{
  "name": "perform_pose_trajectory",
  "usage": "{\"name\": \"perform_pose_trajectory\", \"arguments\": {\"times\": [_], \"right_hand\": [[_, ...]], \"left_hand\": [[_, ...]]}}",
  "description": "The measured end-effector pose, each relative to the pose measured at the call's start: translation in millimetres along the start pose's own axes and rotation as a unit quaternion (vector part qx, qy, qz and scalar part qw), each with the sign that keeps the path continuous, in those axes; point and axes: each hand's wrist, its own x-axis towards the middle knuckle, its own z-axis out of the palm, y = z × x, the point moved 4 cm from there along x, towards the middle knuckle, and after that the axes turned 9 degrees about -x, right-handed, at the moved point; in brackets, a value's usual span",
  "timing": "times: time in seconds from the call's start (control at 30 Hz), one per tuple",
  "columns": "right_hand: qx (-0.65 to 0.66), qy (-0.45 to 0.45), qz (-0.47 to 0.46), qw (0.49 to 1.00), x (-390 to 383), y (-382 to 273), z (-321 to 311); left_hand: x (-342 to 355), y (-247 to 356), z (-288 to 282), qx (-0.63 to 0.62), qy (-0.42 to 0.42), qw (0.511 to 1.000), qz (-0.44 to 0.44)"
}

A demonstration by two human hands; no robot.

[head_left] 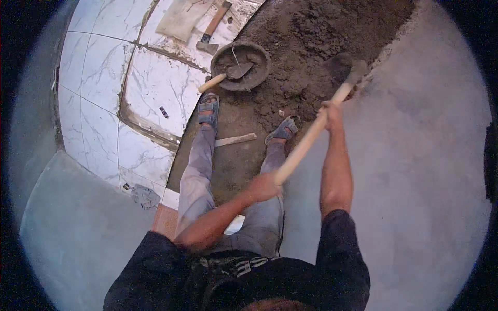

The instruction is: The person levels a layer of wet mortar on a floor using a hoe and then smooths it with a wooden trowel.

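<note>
Both hands grip a long pale wooden handle (311,136) of a digging tool, a hoe or shovel, that runs diagonally from near the person's waist up and to the right. The left hand (264,186) has its fingers wrapped shut around the lower end of the handle, just above the grey trousers; the right hand (331,111) is clamped around the shaft higher up, arm stretched out. The tool's dark blade (346,65) sits in the heap of damp brown mortar (311,36), at the edge where the heap meets the smooth grey cement floor (425,171) on the right; its exact shape is blurred. The person stands on the dirt with sandalled feet apart, the left foot (208,108) near a round black rubber pan (241,66) that holds some mortar and a trowel (228,75) with a light wooden grip sticking out over its rim. A short strip of wood (236,139) lies between the feet. Beyond the pan, a hammer (213,28) with a reddish handle lies on white marble-patterned tiles (155,88), beside a flat beige sheet (182,18). A small dark object (164,112) lies on one tile, and a crumpled grey scrap (144,196) on the tile edge lower left.
</note>
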Motion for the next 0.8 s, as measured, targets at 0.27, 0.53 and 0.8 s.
{"name": "perform_pose_trajectory", "arguments": {"times": [0.27, 0.53, 0.8], "right_hand": [[0.219, 0.004, 0.026, 0.975, -58, 24, 66], [0.381, -0.018, 0.041, 0.923, -124, 94, 146], [0.427, -0.038, 0.13, 0.894, -171, 145, 215]], "left_hand": [[-75, 16, -97, 0.14, 0.017, 0.988, -0.059], [-157, -18, -150, 0.216, 0.02, 0.973, -0.076], [-212, -78, -173, 0.259, 0.023, 0.957, -0.125]]}}
